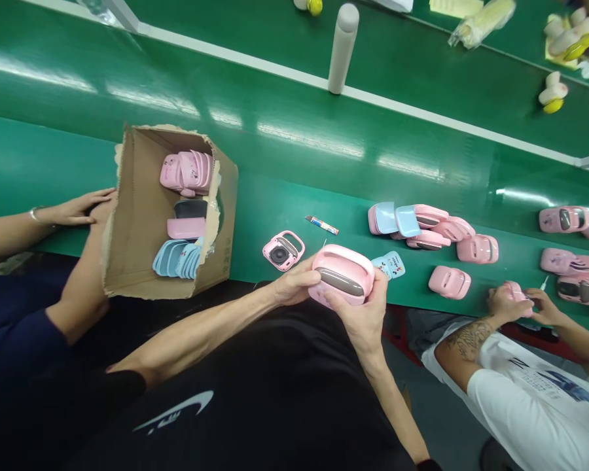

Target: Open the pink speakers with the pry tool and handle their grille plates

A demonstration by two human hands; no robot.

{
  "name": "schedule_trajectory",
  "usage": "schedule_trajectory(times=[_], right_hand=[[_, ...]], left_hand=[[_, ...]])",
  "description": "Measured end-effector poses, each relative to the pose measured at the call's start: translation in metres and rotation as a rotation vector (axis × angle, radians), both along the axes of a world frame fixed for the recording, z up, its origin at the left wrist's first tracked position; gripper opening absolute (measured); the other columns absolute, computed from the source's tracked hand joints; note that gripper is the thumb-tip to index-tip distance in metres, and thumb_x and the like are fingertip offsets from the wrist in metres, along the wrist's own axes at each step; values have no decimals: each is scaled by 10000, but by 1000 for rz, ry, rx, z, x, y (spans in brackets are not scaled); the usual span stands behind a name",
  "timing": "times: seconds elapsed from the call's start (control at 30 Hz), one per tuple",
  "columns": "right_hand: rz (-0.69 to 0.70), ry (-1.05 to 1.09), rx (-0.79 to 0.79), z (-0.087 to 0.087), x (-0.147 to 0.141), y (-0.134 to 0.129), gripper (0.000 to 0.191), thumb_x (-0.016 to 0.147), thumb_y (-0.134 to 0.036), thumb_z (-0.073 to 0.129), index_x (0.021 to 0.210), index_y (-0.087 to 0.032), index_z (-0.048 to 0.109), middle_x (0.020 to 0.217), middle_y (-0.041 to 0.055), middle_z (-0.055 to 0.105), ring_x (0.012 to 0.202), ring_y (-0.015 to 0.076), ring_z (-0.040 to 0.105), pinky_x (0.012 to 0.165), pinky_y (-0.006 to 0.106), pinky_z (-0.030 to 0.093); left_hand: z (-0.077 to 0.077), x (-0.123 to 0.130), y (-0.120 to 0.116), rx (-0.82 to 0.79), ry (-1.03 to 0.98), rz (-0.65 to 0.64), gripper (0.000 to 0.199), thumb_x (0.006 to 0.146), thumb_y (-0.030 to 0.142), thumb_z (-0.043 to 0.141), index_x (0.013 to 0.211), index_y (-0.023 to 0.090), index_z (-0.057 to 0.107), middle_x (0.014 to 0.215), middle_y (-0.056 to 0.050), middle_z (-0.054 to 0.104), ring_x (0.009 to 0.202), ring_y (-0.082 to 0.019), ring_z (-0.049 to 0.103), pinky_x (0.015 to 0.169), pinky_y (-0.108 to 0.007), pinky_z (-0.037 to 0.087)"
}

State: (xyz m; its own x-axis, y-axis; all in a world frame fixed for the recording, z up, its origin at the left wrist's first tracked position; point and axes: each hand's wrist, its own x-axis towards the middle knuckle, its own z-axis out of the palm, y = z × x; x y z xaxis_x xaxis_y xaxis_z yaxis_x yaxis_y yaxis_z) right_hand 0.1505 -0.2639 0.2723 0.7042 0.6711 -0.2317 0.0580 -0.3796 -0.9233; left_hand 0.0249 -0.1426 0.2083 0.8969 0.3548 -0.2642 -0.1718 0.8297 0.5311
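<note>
Both of my hands hold a pink plastic housing with a carry handle (348, 265) and a dark glossy strip, just above the table's near edge. My left hand (294, 284) grips its left end, thumb on top. My right hand (366, 317) wraps round its right end, with the thumb on the near face. To the left lies a similar pink housing with a round black speaker-like part (281, 254). A blue printed panel (391, 265) lies partly behind my right hand. A small colourful printed strip (322, 225) rests farther back on the table.
On the left, a cardboard box (226, 216) holds pink and blue panels; a neighbour's arm (73, 288) is beside it. Piled pink housings (451, 229) and blue panels (407, 221) lie right. A co-worker (520, 379) handles a pink piece. A bottle (344, 49) stands behind.
</note>
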Motion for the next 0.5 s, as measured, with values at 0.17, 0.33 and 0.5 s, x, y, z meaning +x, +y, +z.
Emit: schedule_trajectory(times=[0.17,0.33,0.5], right_hand=[[119,125,106,-6,7,-3,839,757,-624,918,1414,-217,590,1331,116,701,1176,293,717,997,447,632],[205,301,239,-14,14,-11,858,859,-679,815,1539,-230,549,1511,151,650,1358,356,664,1139,525,578],[162,359,241,-21,14,-10,850,801,-660,880,1479,-245,580,1479,136,679,1289,333,701,1083,504,613]], left_hand=[[-8,-6,-4,-36,33,44,705,821,538,889,1370,140,695,1243,-187,796,1169,-356,759,1035,-455,563],[-11,-7,-2,-126,20,44,678,823,522,899,1361,150,722,1264,-171,800,1188,-352,756,1060,-459,558],[-10,-1,-8,-194,-11,36,589,879,563,847,1296,154,769,1251,-161,809,1211,-343,748,1084,-463,548]])
